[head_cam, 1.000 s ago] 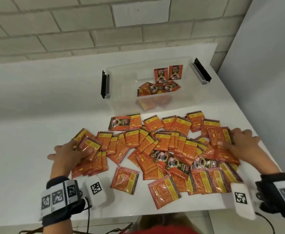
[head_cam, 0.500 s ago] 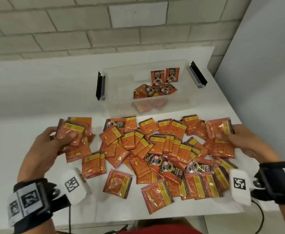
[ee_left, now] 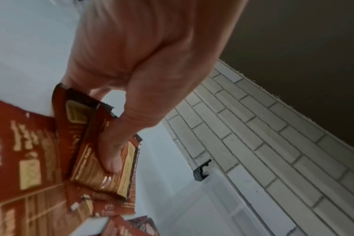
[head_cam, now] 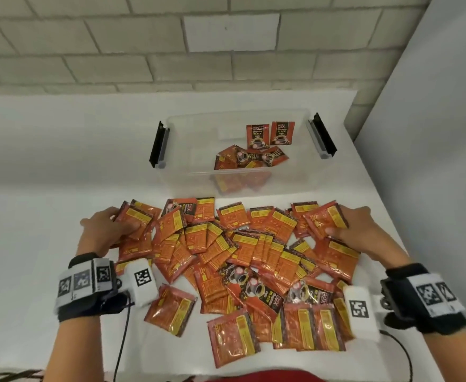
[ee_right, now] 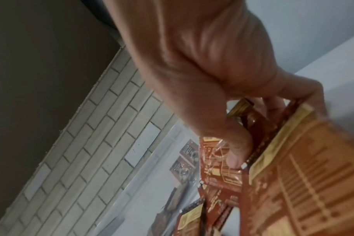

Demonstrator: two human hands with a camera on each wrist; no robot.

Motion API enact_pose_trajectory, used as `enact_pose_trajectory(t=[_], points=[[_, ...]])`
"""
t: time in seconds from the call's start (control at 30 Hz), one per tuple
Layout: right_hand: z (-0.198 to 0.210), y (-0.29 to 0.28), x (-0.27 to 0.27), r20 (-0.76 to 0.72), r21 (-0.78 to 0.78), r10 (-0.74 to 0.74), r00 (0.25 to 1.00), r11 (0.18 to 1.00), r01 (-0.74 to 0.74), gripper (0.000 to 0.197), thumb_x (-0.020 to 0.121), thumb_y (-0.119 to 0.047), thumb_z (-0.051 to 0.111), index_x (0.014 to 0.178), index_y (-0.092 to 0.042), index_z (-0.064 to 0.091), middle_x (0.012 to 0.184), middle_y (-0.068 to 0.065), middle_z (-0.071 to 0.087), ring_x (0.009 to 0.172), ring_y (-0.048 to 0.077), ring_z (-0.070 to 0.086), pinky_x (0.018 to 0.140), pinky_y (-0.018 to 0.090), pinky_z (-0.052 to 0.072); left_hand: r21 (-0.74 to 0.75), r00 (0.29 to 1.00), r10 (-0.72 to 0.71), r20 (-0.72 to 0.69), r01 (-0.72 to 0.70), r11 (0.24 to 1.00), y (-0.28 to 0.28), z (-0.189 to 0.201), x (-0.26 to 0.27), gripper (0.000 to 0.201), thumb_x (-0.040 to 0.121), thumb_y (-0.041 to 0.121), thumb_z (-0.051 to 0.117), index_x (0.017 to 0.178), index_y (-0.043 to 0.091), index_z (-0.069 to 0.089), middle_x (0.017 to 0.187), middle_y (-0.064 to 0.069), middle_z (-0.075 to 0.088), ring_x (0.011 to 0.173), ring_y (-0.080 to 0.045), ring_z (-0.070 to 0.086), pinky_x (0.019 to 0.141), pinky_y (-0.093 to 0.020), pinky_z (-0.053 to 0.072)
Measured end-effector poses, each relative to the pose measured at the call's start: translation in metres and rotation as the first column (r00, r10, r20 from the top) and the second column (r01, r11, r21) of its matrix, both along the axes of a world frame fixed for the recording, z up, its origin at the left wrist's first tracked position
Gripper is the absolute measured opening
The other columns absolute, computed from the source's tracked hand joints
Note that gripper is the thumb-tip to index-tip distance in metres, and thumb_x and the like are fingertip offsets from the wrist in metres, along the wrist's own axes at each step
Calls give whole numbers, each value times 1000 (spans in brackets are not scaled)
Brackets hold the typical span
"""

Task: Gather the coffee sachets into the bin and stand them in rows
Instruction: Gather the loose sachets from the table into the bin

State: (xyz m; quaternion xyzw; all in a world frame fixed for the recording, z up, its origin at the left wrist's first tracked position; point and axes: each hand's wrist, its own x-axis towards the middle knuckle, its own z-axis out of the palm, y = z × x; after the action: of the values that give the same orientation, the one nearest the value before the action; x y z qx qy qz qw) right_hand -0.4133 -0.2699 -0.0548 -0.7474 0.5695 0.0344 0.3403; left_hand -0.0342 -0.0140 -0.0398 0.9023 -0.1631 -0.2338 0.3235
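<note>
Across the lower half of the head view, loose coffee sachets [head_cam: 242, 260] are heaped on the white table [head_cam: 33, 216]. At mid-frame, small stacks are pinched by the left hand [head_cam: 103, 230] and right hand [head_cam: 356, 230]. Gathering is judged in progress; next, both stacks would need carrying to the clear bin [head_cam: 187, 139] at upper centre, where two sachets [head_cam: 269, 133] stand.

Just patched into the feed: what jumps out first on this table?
A wide heap of orange coffee sachets covers the near half of the white table. The left hand and right hand each grip a small bunch at its ends. Behind sits the clear bin, two sachets upright inside, more lying flat.
</note>
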Motion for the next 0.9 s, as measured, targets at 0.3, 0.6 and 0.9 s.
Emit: enact_pose_trajectory(t=[0.3,0.6,0.9], points=[[18,5,-4,322,103,-33,946,995,0,27,85,-19,71,110,-20,61,107,6,69,100,28,65,93,47,50,-142,981,55,-184,-82,986,9,13,-1,38,78,8,77,112,3,61,99,-21,68,82,-34,65,74,-41,53],[100,-21,10,636,184,-142,759,982,30,23,87,-7,62,107,-20,60,95,0,66,89,16,60,70,30,44,-549,927,-160,-338,-57,834,3,99,-10,56,71,10,68,126,9,58,106,-9,71,89,-20,70,74,-34,56],[129,-48,125,682,238,-127,721,970,-54,27,89,-4,63,114,-15,58,95,-1,66,86,11,60,65,24,47,-592,866,-335,-371,57,804,-159,120,-36,33,80,-9,67,109,5,58,94,-12,70,84,-25,70,68,-34,61]])
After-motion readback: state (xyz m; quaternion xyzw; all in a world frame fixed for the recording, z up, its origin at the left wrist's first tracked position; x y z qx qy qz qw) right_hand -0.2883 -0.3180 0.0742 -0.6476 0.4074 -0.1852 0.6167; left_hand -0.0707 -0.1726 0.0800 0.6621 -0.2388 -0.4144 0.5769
